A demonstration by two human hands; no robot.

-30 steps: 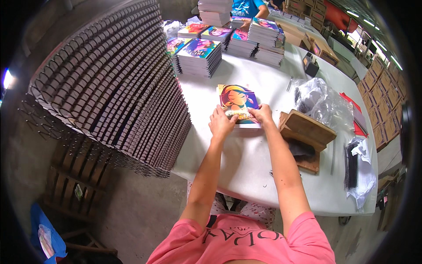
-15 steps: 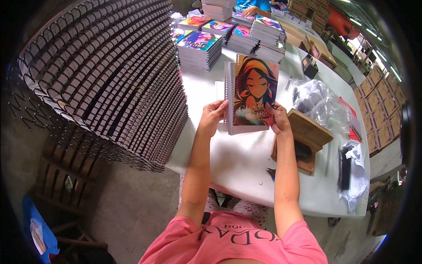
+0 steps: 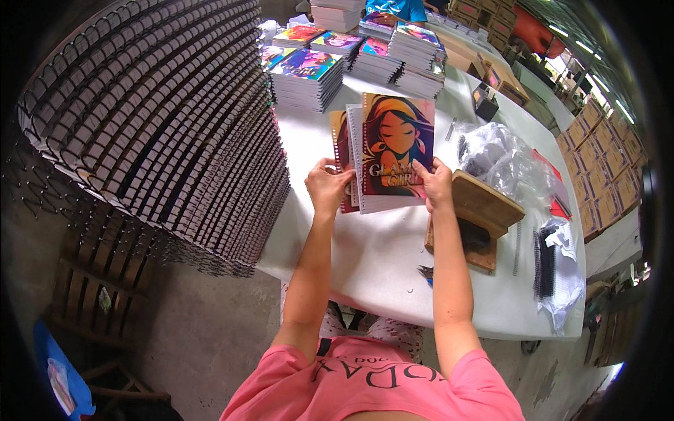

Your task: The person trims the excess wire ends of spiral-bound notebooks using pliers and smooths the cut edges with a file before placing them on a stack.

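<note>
Above the white table (image 3: pixel 379 252) I hold an unbound notebook (image 3: pixel 397 140), its cover showing an illustrated head in an orange headband and holes punched down its left edge. My right hand (image 3: pixel 435 184) grips its right edge, thumb on the front cover. White pages fan out to the left, and behind them shows a second yellow-and-red punched cover (image 3: pixel 340 151). My left hand (image 3: pixel 329 185) pinches that cover and the pages at their left edge. Right of my right hand stands a hinged-looking wooden stand (image 3: pixel 488 200) with a dark patch. Dark-tipped pliers (image 3: pixel 426 274) lie partly behind my right forearm.
A tall stack of spiral-bound notebooks (image 3: pixel 154 140) rises at left. Piles of colourful notebooks (image 3: pixel 307 74) stand at the back, near a person in a blue shirt (image 3: pixel 397 10). Clear plastic bags (image 3: pixel 502 158) and black coils (image 3: pixel 544 259) lie at right. Cartons (image 3: pixel 604 168) are stacked beyond.
The notebook has shifted slightly left in view. Its layers have fanned apart, and the yellow-and-red cover now shows at left, with my left hand moved outward from the front cover.
</note>
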